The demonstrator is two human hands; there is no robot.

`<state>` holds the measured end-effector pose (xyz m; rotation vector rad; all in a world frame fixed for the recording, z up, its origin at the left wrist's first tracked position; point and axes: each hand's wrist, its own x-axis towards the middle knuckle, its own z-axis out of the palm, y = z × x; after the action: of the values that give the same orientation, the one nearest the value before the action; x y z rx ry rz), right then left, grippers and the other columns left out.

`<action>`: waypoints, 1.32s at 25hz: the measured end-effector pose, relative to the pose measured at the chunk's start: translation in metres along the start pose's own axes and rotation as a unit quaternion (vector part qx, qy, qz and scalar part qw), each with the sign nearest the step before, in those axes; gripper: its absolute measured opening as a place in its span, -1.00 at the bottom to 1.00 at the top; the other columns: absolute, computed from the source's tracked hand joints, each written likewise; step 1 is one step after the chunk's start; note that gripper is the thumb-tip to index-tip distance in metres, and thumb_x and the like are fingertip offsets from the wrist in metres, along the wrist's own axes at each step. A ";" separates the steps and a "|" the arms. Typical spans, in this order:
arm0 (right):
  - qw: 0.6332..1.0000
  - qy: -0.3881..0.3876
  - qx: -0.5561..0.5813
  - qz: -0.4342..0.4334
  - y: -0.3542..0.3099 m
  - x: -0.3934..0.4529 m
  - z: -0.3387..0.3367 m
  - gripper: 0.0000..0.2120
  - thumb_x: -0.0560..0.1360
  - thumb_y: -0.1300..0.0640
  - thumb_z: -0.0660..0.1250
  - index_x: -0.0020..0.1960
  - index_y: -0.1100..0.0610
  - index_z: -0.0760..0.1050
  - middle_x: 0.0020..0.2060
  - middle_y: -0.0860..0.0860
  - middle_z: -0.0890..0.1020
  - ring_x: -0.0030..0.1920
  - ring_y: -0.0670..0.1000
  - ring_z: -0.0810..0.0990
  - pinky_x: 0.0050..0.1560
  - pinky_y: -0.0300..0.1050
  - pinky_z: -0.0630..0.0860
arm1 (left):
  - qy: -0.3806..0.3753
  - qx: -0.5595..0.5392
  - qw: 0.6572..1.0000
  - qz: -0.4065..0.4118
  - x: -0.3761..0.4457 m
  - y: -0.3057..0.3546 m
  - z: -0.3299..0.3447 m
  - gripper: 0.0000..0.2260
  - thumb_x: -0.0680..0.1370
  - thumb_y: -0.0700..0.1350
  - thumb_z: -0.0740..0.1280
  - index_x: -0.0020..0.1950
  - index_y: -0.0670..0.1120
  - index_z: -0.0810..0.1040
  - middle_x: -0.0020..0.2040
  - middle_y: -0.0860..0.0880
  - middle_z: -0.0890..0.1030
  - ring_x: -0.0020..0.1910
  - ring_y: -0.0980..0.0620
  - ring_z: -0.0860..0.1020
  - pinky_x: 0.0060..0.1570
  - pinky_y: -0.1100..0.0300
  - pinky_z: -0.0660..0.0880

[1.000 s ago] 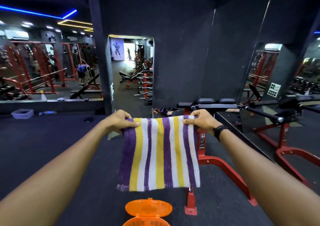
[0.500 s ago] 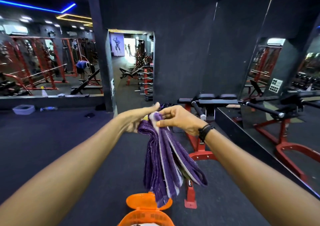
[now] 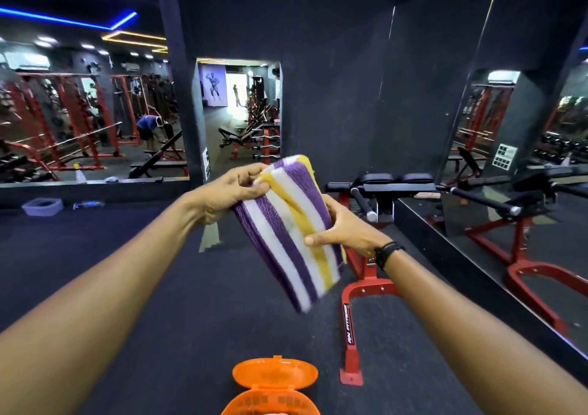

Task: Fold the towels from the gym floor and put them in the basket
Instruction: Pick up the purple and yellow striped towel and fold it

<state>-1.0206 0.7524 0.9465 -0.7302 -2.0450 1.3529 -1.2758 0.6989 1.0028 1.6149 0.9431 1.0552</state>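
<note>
Both hands, left and right, grip a folded striped towel above the orange basket.

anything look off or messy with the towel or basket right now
Nothing stands out. The striped towel is folded into a narrow stack, held tilted between the left hand and right hand. The orange basket sits below with its lid open.

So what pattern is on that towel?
Purple, white and yellow stripes on the towel, seen in the head view.
</note>
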 end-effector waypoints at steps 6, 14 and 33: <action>0.989 -0.067 -0.088 0.096 0.023 -0.013 -0.010 -0.52 0.20 0.16 0.58 0.10 0.18 0.58 -0.01 0.04 0.69 -0.05 -0.01 0.66 0.11 0.01 0.58 | 0.088 -0.076 0.992 0.051 -0.019 -0.007 -0.026 -0.53 0.30 0.03 0.57 0.13 -0.04 0.54 -0.05 -0.02 0.64 -0.11 0.09 0.64 -0.08 0.21 0.60; 0.945 0.189 0.261 0.052 -0.003 0.003 -0.026 -0.78 0.46 0.20 0.37 0.11 0.19 0.54 -0.12 0.12 0.68 -0.19 0.06 0.68 -0.18 -0.09 0.62 | 0.169 -0.014 0.973 -0.158 -0.041 -0.059 -0.052 -0.76 0.51 -0.05 0.37 0.15 -0.05 0.50 0.06 -0.09 0.43 -0.09 -0.03 0.37 -0.14 0.14 0.42; 0.891 0.146 -0.279 0.327 0.169 -0.004 0.025 -0.75 0.33 0.13 0.47 -0.01 0.15 0.57 -0.08 0.07 0.63 0.04 0.12 0.59 -0.01 -0.12 0.47 | 0.062 0.298 0.883 -0.356 -0.081 -0.237 -0.023 -0.51 0.46 0.01 0.45 0.32 -0.12 0.44 0.21 -0.14 0.53 0.14 -0.04 0.51 0.15 0.11 0.43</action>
<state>-1.0138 0.7912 0.7801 -1.8856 -2.0161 0.8503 -1.3472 0.6896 0.7622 1.4532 1.8996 0.3563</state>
